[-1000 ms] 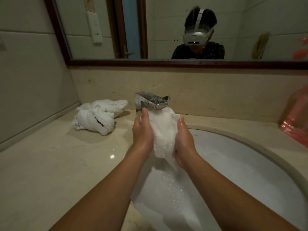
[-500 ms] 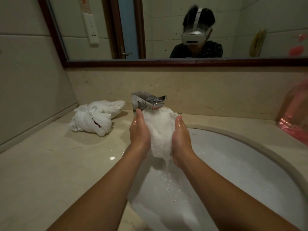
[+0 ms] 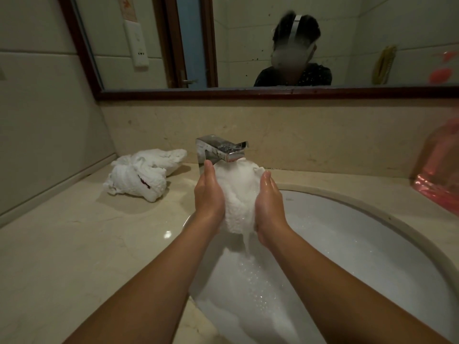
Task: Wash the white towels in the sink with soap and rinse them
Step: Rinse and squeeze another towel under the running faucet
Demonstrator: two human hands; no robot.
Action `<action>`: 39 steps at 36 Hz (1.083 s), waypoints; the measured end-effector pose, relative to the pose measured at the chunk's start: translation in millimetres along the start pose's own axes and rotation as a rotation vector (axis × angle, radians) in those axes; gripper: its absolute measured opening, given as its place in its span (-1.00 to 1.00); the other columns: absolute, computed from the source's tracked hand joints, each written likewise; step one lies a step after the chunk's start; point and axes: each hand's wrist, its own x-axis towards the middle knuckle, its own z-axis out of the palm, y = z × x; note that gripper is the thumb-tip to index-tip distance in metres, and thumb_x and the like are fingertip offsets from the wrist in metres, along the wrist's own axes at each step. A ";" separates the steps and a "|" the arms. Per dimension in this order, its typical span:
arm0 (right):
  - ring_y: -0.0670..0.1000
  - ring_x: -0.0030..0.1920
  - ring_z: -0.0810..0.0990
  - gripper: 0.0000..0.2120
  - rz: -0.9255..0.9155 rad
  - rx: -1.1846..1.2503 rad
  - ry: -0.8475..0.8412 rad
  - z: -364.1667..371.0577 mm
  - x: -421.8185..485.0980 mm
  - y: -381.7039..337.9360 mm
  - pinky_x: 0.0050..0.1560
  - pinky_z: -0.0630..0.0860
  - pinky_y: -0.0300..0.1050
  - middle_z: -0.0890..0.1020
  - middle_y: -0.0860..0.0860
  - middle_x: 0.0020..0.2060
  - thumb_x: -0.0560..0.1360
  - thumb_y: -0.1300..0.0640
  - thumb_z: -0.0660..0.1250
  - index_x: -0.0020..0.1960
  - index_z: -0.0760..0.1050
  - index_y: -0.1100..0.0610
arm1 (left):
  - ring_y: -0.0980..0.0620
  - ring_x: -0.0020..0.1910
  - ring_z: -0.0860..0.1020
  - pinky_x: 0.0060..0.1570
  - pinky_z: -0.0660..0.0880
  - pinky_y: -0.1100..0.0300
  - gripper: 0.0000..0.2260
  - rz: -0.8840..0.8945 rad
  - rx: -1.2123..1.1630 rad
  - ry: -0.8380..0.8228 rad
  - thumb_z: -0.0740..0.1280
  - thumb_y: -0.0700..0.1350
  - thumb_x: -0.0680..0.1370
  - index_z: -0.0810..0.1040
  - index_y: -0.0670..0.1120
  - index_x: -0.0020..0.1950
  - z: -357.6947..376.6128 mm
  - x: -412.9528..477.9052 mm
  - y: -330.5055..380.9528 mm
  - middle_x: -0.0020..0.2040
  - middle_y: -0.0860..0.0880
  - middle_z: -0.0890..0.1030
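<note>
While water runs off it, I rinse one towel (image 3: 239,194) under the faucet (image 3: 223,150).
My left hand (image 3: 209,194) and right hand (image 3: 269,204) squeeze it between their palms; beside the faucet a second towel (image 3: 141,173) lies wrung, seemingly done; below, the sink (image 3: 347,244) holds suds.

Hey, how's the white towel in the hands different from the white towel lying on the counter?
The bunched white towel under the tap is pressed between the left hand and right hand above the white sink basin; the twisted white towel on the beige counter lies untouched, left of the chrome faucet. The held towel is streaming water; the counter towel is not. The counter towel shows a small dark red mark; none shows on the held one. Both are white terry cloth, crumpled.
</note>
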 end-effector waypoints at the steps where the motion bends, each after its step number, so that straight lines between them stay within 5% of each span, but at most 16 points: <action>1: 0.12 0.55 0.41 -0.45 -0.003 -0.004 0.003 -0.1 -0.6 -0.2 0.56 0.37 0.22 0.42 -0.01 0.57 0.74 -0.28 0.02 0.65 0.28 -0.10 | -0.05 0.35 0.60 0.43 0.49 -0.12 -0.04 0.006 -0.001 -0.002 0.04 0.70 0.31 0.59 0.13 0.45 -0.3 0.0 -0.1 0.35 0.05 0.65; 13: 0.13 0.54 0.42 -0.41 -0.009 0.012 -0.015 -0.4 -0.7 2.5 0.55 0.38 0.24 0.41 -0.04 0.58 0.70 -0.35 0.04 0.65 0.28 -0.13 | -0.06 0.35 0.60 0.42 0.50 -0.15 -0.05 0.012 0.007 -0.029 0.03 0.71 0.32 0.60 0.14 0.44 -1.7 5.5 -6.2 0.35 0.04 0.65; 17: 0.12 0.49 0.49 -0.19 -0.010 0.013 -0.020 0.3 4.1 9.7 0.51 0.43 0.28 0.50 -0.06 0.52 0.43 -0.53 0.08 0.59 0.35 -0.21 | -0.06 0.35 0.60 0.42 0.49 -0.16 0.07 0.017 0.003 -0.034 0.04 0.81 0.18 0.62 0.15 0.40 -2.9 10.7 -11.3 0.34 0.05 0.66; 26: 0.11 0.44 0.54 -0.01 -0.019 0.091 -0.029 0.2 12.7 13.9 0.49 0.44 0.28 0.56 -0.11 0.45 0.18 -0.67 0.15 0.51 0.44 -0.25 | -0.05 0.33 0.62 0.41 0.50 -0.14 0.09 0.009 -0.030 -0.034 0.05 0.81 0.14 0.61 0.17 0.41 -3.4 20.2 -17.9 0.33 0.08 0.67; 34: 0.12 0.42 0.56 -0.20 -0.037 0.064 -0.003 0.5 2.5 6.0 0.45 0.50 0.27 0.57 -0.07 0.44 0.40 -0.53 0.12 0.53 0.43 -0.20 | -0.05 0.30 0.63 0.40 0.52 -0.11 -0.08 -0.022 -0.050 -0.045 0.13 0.72 0.28 0.64 0.15 0.38 -2.9 19.0 -15.7 0.29 0.07 0.69; 39: 0.11 0.44 0.54 -0.18 -0.062 0.058 0.011 1.1 7.2 10.4 0.47 0.47 0.26 0.56 -0.08 0.45 0.37 -0.55 0.13 0.53 0.44 -0.19 | -0.05 0.32 0.62 0.42 0.50 -0.13 -0.13 -0.008 -0.033 -0.043 0.14 0.69 0.32 0.63 0.16 0.39 -3.4 25.4 -21.6 0.31 0.07 0.68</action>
